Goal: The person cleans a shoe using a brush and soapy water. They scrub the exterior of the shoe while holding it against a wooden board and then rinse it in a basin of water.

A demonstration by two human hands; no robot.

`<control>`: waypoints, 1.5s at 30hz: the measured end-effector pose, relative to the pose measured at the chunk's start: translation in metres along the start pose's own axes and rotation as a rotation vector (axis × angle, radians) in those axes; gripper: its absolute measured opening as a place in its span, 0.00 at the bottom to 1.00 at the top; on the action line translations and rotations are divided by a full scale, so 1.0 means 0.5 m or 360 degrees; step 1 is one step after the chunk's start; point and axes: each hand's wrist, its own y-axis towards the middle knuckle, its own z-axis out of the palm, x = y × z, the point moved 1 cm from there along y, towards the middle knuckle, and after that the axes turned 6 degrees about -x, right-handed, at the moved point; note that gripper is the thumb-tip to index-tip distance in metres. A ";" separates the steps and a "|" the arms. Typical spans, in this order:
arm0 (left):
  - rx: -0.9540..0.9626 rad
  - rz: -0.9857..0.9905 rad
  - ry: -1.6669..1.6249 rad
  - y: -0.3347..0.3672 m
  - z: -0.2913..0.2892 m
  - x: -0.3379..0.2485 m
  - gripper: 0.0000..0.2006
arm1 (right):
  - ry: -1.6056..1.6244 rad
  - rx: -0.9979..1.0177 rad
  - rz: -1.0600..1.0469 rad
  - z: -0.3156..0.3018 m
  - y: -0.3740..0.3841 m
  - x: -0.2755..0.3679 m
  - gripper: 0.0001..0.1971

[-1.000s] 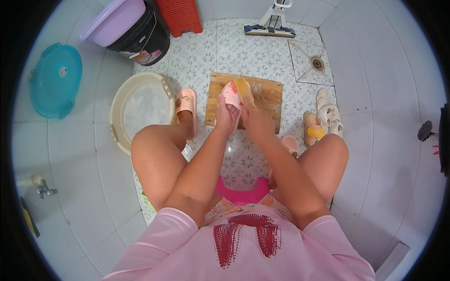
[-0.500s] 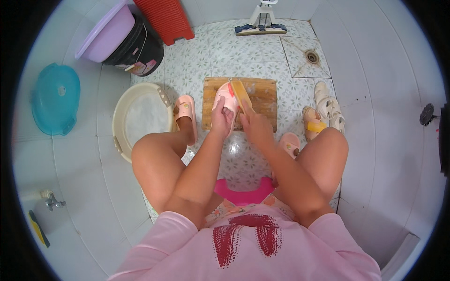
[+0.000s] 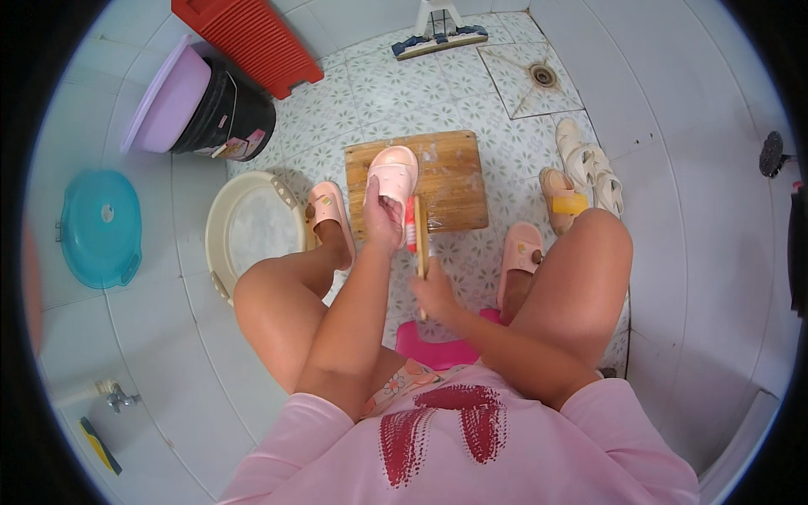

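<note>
My left hand grips a pink slipper by its heel end, fingers reaching into the foot opening. The slipper's toe points away from me, over a wooden board on the tiled floor. In my right hand is a scrubbing brush with a wooden back and red and white bristles. The brush stands upright in the view, its bristles against or very near the slipper's right side near the heel; I cannot tell if they touch.
A cream basin with whitish water stands at left. Beyond are a black bucket, a purple basin and a red plastic piece. White sandals and a beige shoe with a yellow block sit at right.
My right hand has drawn the brush back toward me, from the slipper's toe to its heel side. The slipper has turned slightly in my left hand. The whole view has tilted a little.
</note>
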 end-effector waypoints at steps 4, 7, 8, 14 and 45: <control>0.0031 -0.0004 0.0024 -0.020 0.018 -0.007 0.18 | -0.0219 0.0071 0.0125 0.007 -0.004 0.045 0.22; 0.0073 0.0044 0.0022 -0.035 0.030 -0.010 0.18 | -0.0394 -0.0087 -0.0019 0.007 0.059 0.084 0.22; 0.0120 0.0013 0.0014 -0.026 0.022 -0.013 0.18 | -0.0427 -0.0148 -0.0087 0.003 0.075 0.101 0.19; 0.0217 -0.0026 0.0121 -0.001 0.001 -0.016 0.10 | -0.0739 -0.0218 -0.0342 -0.082 0.177 0.206 0.19; 0.0705 0.0184 0.1073 -0.025 -0.021 0.012 0.26 | -0.1262 -0.0170 -0.1035 -0.160 0.059 0.209 0.26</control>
